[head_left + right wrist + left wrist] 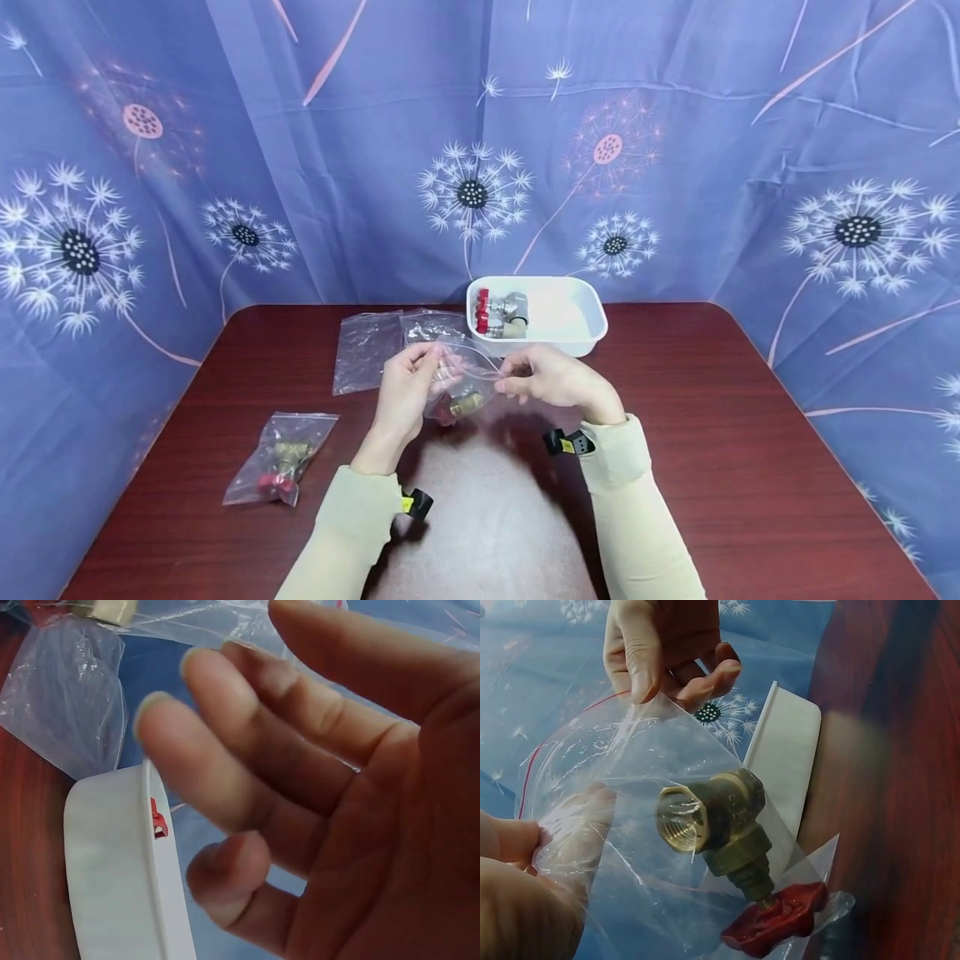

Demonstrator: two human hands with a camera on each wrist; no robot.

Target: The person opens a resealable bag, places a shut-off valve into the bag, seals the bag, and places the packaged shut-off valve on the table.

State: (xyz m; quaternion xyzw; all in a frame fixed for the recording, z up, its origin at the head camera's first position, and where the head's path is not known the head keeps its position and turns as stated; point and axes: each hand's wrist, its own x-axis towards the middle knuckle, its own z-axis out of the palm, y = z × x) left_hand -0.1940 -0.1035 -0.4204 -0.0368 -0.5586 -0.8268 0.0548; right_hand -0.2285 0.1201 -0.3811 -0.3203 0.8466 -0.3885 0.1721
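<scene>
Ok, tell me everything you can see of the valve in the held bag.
The valve has a brass-looking body, a threaded open port, a stepped neck and a red lobed handwheel. It sits slanted inside the clear plastic bag, in front of the white tub. Only the bag visibly touches it.

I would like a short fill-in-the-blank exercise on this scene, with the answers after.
The left hand and right hand hold a bag whose valve has a handle coloured ____.
The container beyond them is coloured ____.
Another bagged valve lies on the table, to the person's ____.

Missing words: red; white; left.
</scene>
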